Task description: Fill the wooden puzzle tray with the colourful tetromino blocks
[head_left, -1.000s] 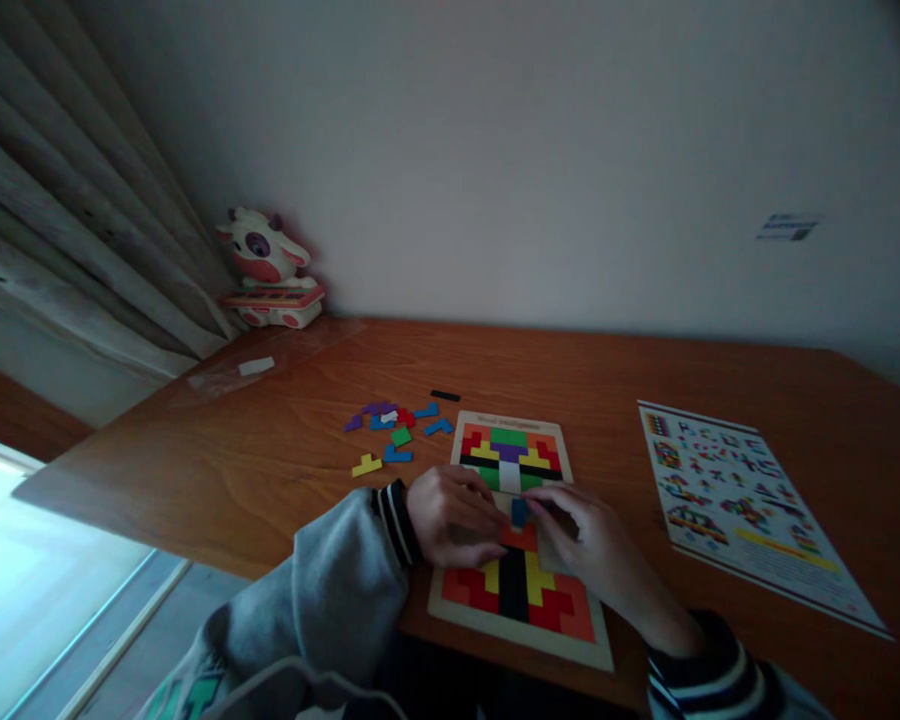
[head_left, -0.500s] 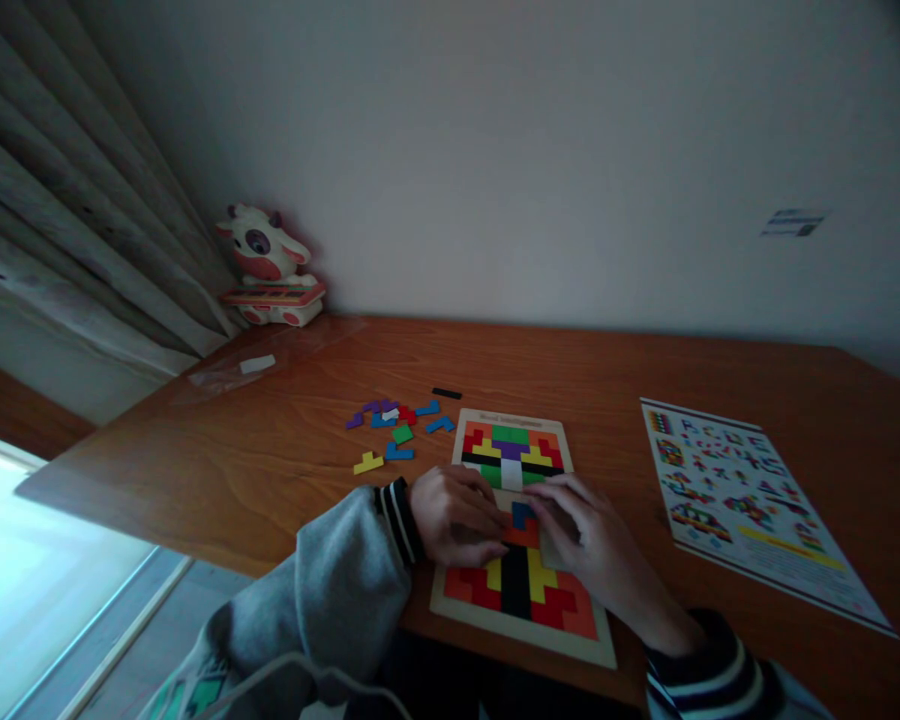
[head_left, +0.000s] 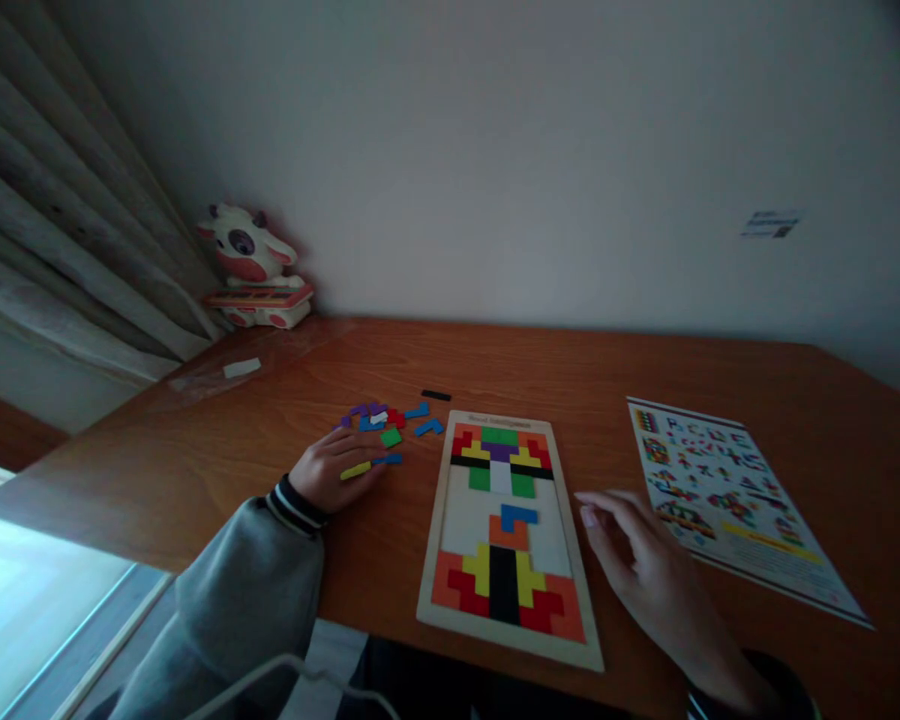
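Note:
A wooden puzzle board lies on the table before me, partly filled with coloured blocks at its far and near ends. A blue piece sits in its middle above an orange one. My left hand has reached left to the loose pieces; its fingers rest on a yellow piece, next to a blue piece. My right hand lies flat on the table just right of the board, fingers stretched out and holding nothing.
Several loose coloured pieces lie left of the board, with a black bar behind them. A printed pattern sheet lies at the right. A toy cow stands at the back left by the curtain. The table's near edge is close to me.
Both hands left the middle of the board, leaving the blue piece in place. My left hand moved left to the loose pieces; my right hand drew back to the right.

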Action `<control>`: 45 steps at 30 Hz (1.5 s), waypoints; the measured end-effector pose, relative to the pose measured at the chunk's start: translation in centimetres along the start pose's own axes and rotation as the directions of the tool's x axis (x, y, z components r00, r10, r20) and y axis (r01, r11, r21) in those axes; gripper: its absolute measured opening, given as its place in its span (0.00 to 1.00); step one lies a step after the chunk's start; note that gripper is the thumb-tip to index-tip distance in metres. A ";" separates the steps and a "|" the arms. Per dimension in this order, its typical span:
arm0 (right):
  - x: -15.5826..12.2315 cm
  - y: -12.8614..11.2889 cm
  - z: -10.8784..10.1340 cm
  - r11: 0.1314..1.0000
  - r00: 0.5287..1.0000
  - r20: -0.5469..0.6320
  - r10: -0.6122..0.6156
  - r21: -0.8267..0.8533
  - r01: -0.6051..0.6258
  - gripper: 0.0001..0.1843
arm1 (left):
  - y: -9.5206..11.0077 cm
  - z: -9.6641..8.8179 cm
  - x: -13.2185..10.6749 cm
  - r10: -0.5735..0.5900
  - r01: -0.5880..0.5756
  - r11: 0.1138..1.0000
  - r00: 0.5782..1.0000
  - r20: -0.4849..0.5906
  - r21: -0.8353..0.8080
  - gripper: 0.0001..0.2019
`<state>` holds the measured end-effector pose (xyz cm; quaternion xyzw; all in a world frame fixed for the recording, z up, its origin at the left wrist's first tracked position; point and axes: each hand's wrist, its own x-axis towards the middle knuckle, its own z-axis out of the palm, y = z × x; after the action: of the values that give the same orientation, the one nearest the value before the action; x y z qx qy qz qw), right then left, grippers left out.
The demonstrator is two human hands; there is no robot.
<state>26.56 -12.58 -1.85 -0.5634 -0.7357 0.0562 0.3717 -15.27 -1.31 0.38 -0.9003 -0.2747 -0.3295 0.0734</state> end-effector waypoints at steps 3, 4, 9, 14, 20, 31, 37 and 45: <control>0.0 -0.5 0.2 0.999 0.998 0.050 -0.033 -0.014 0.034 0.11 | -0.3 -0.8 -2.0 -0.026 0.023 0.998 0.998 0.049 0.063 0.09; 0.0 -0.6 0.2 0.999 0.997 0.064 -0.043 -0.014 0.044 0.10 | -0.4 -1.0 -2.5 -0.033 0.028 0.997 0.997 0.065 0.073 0.09; 0.0 -0.7 0.2 0.998 0.990 0.124 -0.067 0.023 0.064 0.10 | -0.4 -1.4 -3.7 -0.116 0.112 0.993 0.986 0.124 0.036 0.11; -0.1 -0.7 0.3 0.995 0.988 0.121 -0.095 0.033 0.091 0.10 | -0.4 -0.9 -3.7 -0.160 0.171 0.983 0.978 0.135 -0.071 0.12; -0.1 -0.8 0.2 0.993 0.988 0.101 -0.117 0.031 0.114 0.10 | -0.3 -0.5 -3.8 -0.150 0.163 0.981 0.981 0.123 -0.102 0.11; -0.2 -0.7 0.4 0.993 0.984 0.139 -0.112 0.047 0.107 0.09 | -0.6 1.4 -0.1 -0.392 0.382 0.919 0.911 0.129 0.094 0.17; 0.1 -1.2 0.3 0.994 0.988 0.119 -0.098 0.052 0.092 0.10 | -1.6 3.0 0.9 -0.567 0.568 0.822 0.806 0.170 0.053 0.17; -0.1 -0.9 0.2 0.997 0.991 0.107 -0.076 0.042 0.072 0.10 | -1.3 3.1 1.0 -0.429 0.435 0.896 0.900 0.077 -0.092 0.16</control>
<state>25.73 -12.91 -1.58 -0.5246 -0.7739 0.0869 0.3439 -13.57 1.18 -1.43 -0.8281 -0.4515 -0.3272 -0.0576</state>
